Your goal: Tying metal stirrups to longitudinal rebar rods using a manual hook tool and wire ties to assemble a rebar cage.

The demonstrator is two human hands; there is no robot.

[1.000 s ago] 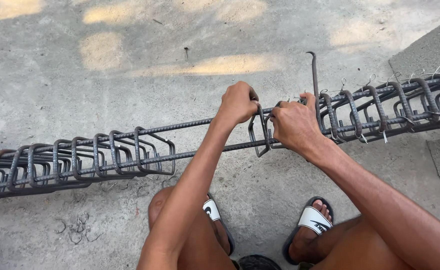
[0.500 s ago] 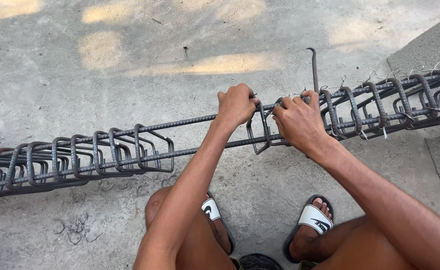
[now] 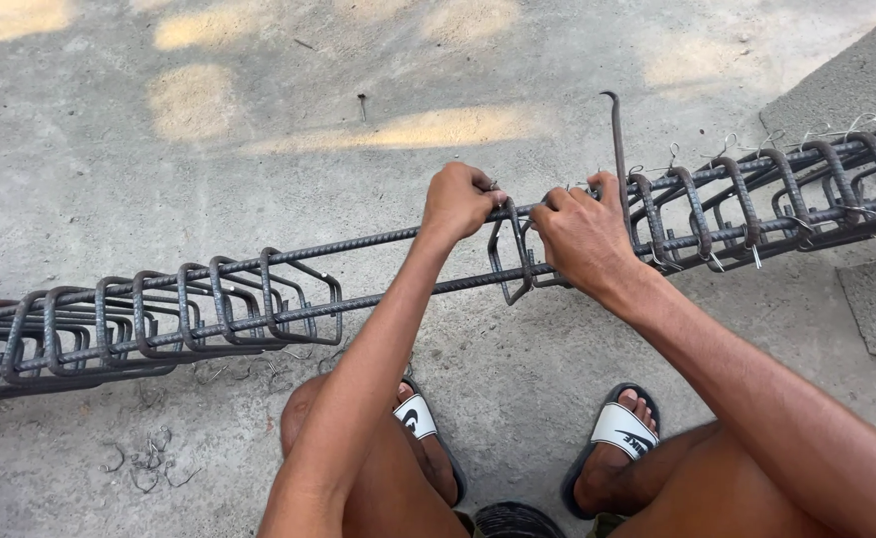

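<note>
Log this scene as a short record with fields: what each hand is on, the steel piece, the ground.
left hand: closed on the top bar of the rebar cage, beside one stirrup
right hand: gripping the same bar on the stirrup's other side, next to a hooked tool
stirrups: bunched at far left, spaced and wire-tied at right
ground: concrete floor, wire scraps near the sandals

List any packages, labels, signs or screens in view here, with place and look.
No packages, signs or screens.
Left sandal strap: white band with a dark printed mark, bottom centre.
Right sandal strap: white band with a dark printed mark, bottom right of centre.
</note>
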